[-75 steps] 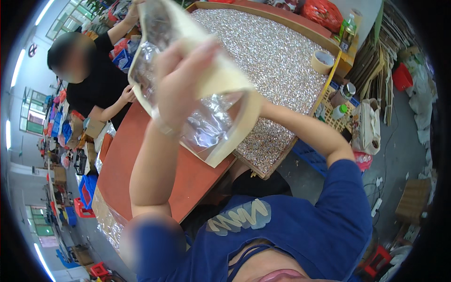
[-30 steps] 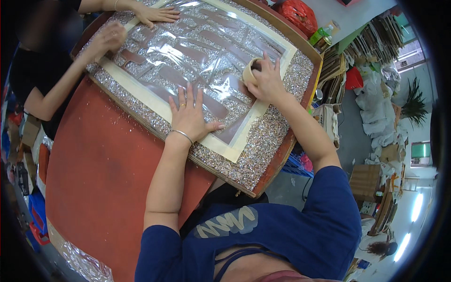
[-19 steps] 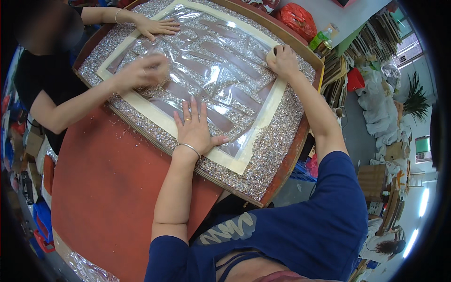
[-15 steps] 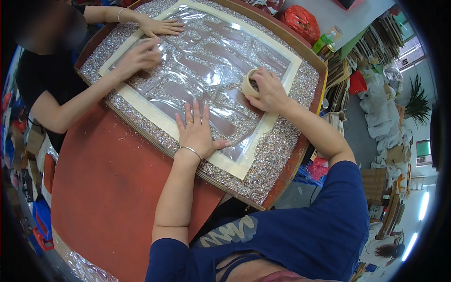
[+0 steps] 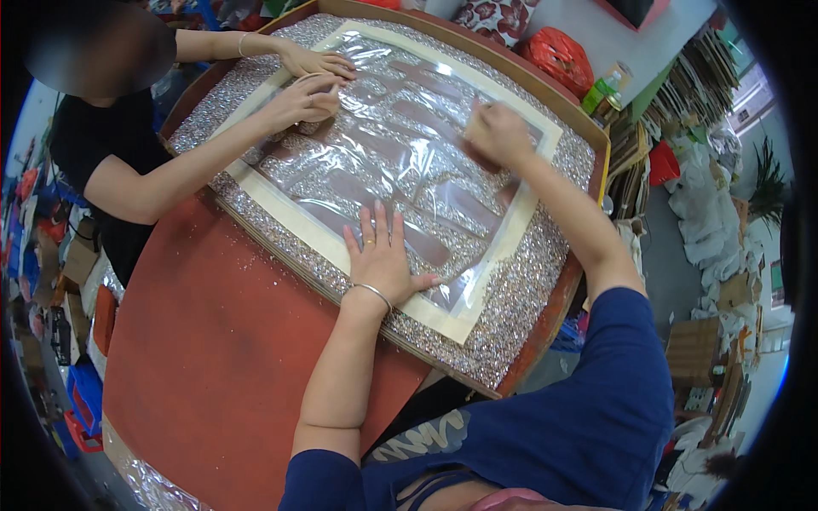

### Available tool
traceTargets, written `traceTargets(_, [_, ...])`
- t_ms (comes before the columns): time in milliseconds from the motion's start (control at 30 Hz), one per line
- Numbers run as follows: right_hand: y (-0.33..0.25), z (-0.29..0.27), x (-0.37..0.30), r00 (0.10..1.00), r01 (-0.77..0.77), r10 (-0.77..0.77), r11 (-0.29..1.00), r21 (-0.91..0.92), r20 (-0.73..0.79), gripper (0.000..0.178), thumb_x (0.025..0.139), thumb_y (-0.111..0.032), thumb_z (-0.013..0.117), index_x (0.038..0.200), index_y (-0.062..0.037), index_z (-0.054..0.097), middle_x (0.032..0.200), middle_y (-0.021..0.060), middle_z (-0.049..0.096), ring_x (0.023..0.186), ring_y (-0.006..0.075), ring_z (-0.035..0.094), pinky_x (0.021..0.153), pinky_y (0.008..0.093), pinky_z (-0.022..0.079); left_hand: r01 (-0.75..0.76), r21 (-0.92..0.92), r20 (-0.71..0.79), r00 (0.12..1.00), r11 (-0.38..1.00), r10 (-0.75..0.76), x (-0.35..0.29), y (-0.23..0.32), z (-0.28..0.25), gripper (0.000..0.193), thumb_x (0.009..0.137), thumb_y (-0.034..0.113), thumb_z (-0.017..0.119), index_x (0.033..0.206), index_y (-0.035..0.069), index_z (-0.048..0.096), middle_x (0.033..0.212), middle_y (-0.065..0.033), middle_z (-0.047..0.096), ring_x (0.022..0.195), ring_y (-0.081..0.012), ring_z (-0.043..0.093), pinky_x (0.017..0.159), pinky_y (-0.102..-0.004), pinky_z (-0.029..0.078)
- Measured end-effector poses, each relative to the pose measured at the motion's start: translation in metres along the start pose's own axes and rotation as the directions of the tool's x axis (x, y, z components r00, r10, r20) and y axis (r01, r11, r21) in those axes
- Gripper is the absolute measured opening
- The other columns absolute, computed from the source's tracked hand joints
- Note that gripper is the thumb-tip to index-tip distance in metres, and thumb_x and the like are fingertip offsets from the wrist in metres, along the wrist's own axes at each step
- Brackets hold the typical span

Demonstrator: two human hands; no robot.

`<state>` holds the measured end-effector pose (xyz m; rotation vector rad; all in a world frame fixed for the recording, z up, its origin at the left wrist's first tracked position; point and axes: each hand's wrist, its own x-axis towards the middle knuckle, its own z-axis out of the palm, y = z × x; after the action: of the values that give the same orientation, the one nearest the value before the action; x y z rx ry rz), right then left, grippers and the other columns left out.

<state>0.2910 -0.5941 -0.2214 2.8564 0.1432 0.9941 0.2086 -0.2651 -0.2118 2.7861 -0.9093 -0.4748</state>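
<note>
A clear plastic film sheet (image 5: pixel 400 183) with a pattern of shapes and a cream tape border (image 5: pixel 477 294) lies over glittery crystal stones (image 5: pixel 532 281) in a wooden tray. My left hand (image 5: pixel 383 266), a ring and bracelet on it, rests flat with fingers spread on the near part of the sheet and its border. At the sheet's right side my right hand (image 5: pixel 501 136) is closed and smeared by motion. It presses a cream tape roll, whose outline is hard to make out now, against the film.
Across at the left, a co-worker's hands (image 5: pixel 308 100) touch the same sheet. The tray's wooden rim (image 5: pixel 545 353) surrounds the stones on a red table (image 5: pixel 230 366). Beyond the rim are a red plastic bag (image 5: pixel 558 61) and a green bottle (image 5: pixel 601 92). Stacked boards (image 5: pixel 690 77) stand at the right.
My right hand has moved away from me along the sheet with the tape roll. My left hand stays flat in place. The co-worker's nearer hand has shifted toward their other hand.
</note>
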Motion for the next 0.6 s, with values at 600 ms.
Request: traceTargets(600, [0.004, 0.087, 0.086, 0.983, 0.125, -0.126, 0.992, -0.019, -0.132, 0.044, 0.077, -0.042, 0.063, 0.112, -0.0152, 0.065, 0.096, 0.0216, 0.064, 0.088, 0.0391, 0.062, 0.077, 0.0463, 0.051, -0.025, -0.035, -0.045, 0.999, 0.999, 0.023, -0.004, -0.003, 0.001, 0.12, 0.066, 0.073, 0.062, 0.147, -0.003, 0.014, 0.153, -0.0263, 0.006, 0.142, -0.0421, -0.001, 0.111, -0.0592, 0.0])
